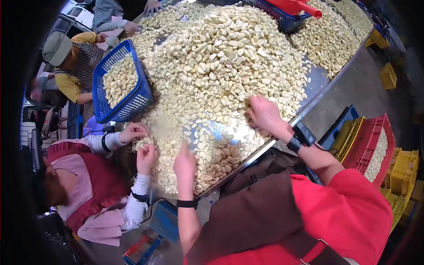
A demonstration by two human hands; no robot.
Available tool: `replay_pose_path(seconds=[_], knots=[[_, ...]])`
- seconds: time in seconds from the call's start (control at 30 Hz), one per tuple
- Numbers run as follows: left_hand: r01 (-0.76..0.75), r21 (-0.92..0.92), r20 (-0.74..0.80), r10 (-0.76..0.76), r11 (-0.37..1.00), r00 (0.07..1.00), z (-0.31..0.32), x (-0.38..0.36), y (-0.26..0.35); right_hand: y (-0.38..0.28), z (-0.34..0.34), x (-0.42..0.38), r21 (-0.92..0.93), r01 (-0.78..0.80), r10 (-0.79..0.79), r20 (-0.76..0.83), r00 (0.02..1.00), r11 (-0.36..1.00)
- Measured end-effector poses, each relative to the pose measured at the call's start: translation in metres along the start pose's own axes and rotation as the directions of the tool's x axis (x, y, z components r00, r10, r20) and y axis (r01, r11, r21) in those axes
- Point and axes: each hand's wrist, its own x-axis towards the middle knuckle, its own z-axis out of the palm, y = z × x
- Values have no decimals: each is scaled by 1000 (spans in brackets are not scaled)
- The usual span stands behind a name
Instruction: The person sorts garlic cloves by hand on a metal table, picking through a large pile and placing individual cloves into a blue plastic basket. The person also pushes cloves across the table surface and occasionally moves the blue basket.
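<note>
A large heap of pale, flat pieces like beans or cloves (221,57) covers a metal table (316,86). My left hand (185,164), with a black band at the wrist, is over the thinner spread of pieces near the front edge; its index finger is stretched forward and slightly blurred. On the right, my right hand (264,114) rests against the heap's lower edge with fingers bent down into the pieces. Its fingertips and anything between them are hidden. Between my hands the pieces lie loosely, some darker, with bare metal showing.
A blue basket (143,99) holding pieces stands at the left. Beside my left hand, a co-worker's two hands (145,157) are over the table. Another co-worker (70,57) stands beyond the basket. A red scoop (291,6) lies at the top; crates (384,176) stand on the right.
</note>
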Motion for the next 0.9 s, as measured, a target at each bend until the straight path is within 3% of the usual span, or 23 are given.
replay_pose_path(seconds=[0.03,0.1,0.13,0.2,0.23,0.3,0.37,0.4,0.43,0.47,0.5,0.57,0.6,0.63,0.67,0.7,0.73,0.77,0.83,0.87,0.9], knots=[[-55,-130,-5,55,990,998,6,-10,15,1,-2,5,51,60,-51,-172,984,997],[-297,-173,53,310,939,949,24,1,59,11,4,40,-34,158,-162,-264,951,987],[-285,-172,58,298,943,953,25,-4,54,11,3,38,-66,194,-203,-205,957,979],[-277,83,278,245,957,929,33,-9,40,11,5,32,-96,242,-254,-141,957,965],[-264,84,267,233,961,935,32,-4,25,14,8,32,-89,257,-268,-141,953,962],[-100,376,322,-29,921,946,16,7,-15,20,15,26,-74,254,-264,-195,945,964],[-166,298,408,32,940,912,-9,5,-19,18,19,24,-36,245,-247,-178,952,969],[-130,330,259,42,935,965,-9,8,-8,15,21,27,-58,234,-241,-176,955,970],[-127,188,194,90,974,977,-18,12,11,12,23,29,-81,223,-234,-175,956,972],[-140,168,-67,153,976,986,-9,23,25,8,26,31,-76,193,-201,-128,971,978],[-207,74,-231,218,976,948,-4,34,41,1,25,30,-68,194,-201,-133,971,979],[-271,-6,-351,252,963,902,12,63,67,-15,12,25,154,103,-104,-1,995,983],[-297,7,-321,284,955,904,24,78,73,-21,-1,25,413,-18,-79,216,973,911],[-333,58,-274,336,941,901,34,87,78,-18,-1,23,411,-8,-88,213,973,911],[-328,88,-255,340,940,905,44,93,81,-9,2,20,747,-299,-53,407,912,594],[-323,120,-232,343,939,910,48,95,83,2,6,17,817,-565,-124,576,808,118],[-322,119,-236,342,939,910,50,95,85,13,10,15,793,-567,-214,527,822,-225],[-311,123,-238,332,943,913,51,94,85,24,15,12,794,-565,-215,526,823,-223],[-302,124,-235,324,945,917,56,94,85,23,5,9,779,-507,-131,496,858,-370],[-344,165,-220,375,924,901,58,94,84,18,4,9,731,-509,41,588,808,-455],[-387,202,-203,425,900,882,62,94,83,8,-5,12,731,-511,45,591,806,-453]])
